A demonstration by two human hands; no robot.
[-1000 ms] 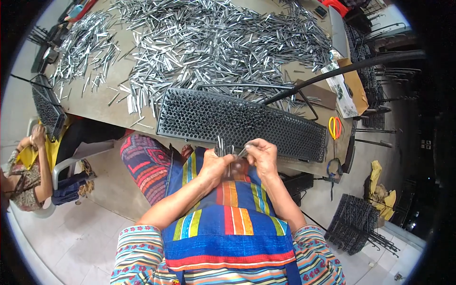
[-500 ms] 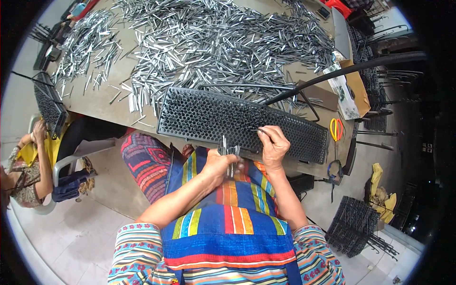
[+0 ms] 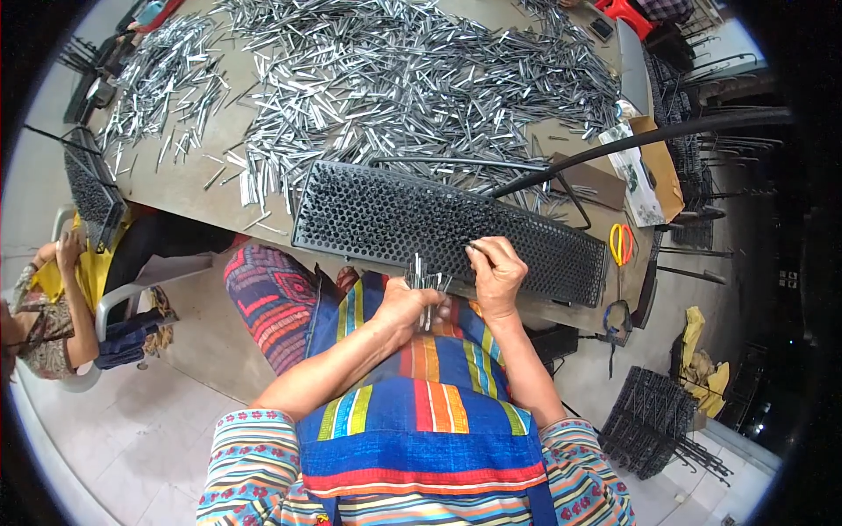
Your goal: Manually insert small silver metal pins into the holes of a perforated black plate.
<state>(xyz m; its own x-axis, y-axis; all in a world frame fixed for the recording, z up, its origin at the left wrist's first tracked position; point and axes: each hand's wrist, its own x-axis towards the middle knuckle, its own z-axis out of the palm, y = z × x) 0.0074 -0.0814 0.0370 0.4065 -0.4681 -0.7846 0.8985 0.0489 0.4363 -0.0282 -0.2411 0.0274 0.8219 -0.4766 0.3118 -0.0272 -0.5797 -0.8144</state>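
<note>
Black and perforated, a long rack lies aslant along the near edge of the table in the head view, dark pieces crowding the holes of its left part. Just on the near side of it, the left hand grasps a bundle of thin metal strips, their ends sticking out past the thumb. To its right, the right hand is over the rack's near edge, thumb and forefinger pinched together; I cannot tell whether a strip is between them. Beyond the rack, loose grey strips cover much of the table, in a broad heap and a smaller one to the left. Orange-handled scissors lie right of the rack, near an open cardboard box. At the far left, a co-worker sits with raised hands.
</note>
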